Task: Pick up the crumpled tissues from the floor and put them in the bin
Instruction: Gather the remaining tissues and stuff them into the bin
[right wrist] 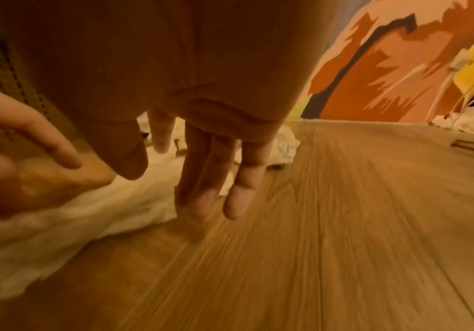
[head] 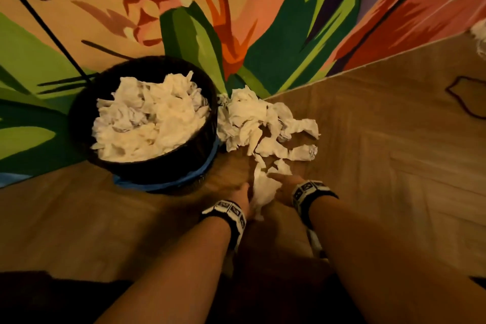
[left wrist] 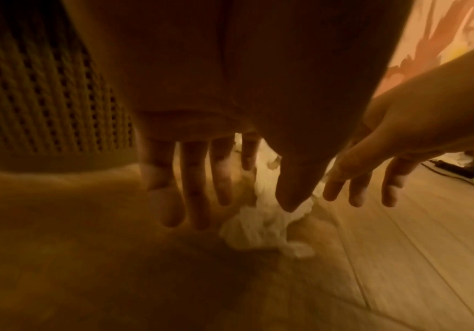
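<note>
A black woven bin (head: pixel 79 118) stands against the wall, heaped with white tissues (head: pixel 150 123). To its right a pile of crumpled tissues (head: pixel 263 123) lies on the wooden floor. Nearest me lies one long crumpled tissue (head: pixel 263 189), (left wrist: pixel 264 226), (right wrist: pixel 111 206). My left hand (head: pixel 243 193), (left wrist: pixel 230 199) is low at its left side, fingers straight. At the tissue's right side is my right hand (head: pixel 282 183), (right wrist: pixel 173 185), its fingers also straight. Neither hand grips the tissue. My left thumb tip seems to touch it in the left wrist view.
A colourful painted wall (head: pixel 236 21) runs behind the bin and the pile. Blue material (head: pixel 168 184) shows round the bin's base. More tissues (head: pixel 478 39) lie far right by the wall, and cables (left wrist: pixel 456 170) lie on the floor beyond.
</note>
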`<state>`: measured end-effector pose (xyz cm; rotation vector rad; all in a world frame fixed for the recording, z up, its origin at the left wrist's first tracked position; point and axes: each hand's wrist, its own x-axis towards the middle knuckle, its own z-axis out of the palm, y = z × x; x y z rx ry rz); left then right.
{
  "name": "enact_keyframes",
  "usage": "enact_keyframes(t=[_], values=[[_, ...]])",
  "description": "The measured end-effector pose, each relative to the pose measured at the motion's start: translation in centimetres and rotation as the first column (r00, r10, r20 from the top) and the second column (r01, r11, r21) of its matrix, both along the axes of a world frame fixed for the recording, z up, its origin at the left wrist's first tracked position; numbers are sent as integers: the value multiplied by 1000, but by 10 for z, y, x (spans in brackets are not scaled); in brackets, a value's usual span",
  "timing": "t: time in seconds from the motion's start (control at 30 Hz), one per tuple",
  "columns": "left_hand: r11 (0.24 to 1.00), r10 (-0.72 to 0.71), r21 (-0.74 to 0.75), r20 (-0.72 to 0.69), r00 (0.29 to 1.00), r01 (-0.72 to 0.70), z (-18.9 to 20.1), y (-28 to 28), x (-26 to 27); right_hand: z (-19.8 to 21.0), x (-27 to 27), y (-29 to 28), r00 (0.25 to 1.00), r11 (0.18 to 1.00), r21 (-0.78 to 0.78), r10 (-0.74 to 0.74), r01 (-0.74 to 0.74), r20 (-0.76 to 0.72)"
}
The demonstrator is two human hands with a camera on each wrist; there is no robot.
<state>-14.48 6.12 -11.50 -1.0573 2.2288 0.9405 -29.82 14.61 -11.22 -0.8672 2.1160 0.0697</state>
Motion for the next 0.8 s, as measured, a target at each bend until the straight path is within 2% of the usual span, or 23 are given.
enact_keyframes(t=[0.07, 0.23, 0.37, 0.53, 0.67, 0.73, 0.8], values=[[998, 56, 20, 24, 998, -57, -12, 6, 0, -13, 9, 6, 1000, 1000, 5, 8, -8, 22], [993, 89, -68, -46, 995, -92, -28, 8, 3, -25, 14, 12, 995, 996, -84, -9, 1, -96], [989, 124, -71, -30, 992, -126, -30, -4, 9, -26, 10, 13, 972, 953, -199, -234, 229, -1], [984, 150, -98, -6, 989, -150, -31, -15, 20, -26, 5, 10, 880, 829, -303, -465, 470, 93], [985, 100, -136, -48, 994, -105, -27, -13, 25, -21, 5, 9, 663, 561, -365, -690, 743, 291], [989, 60, -126, -93, 994, -71, -25, -10, 23, -17, 0, 11, 634, 518, -386, -717, 763, 292], [994, -43, -102, -160, 986, 26, -22, -6, 17, -14, -7, 15, 638, 528, -403, -740, 748, 215]])
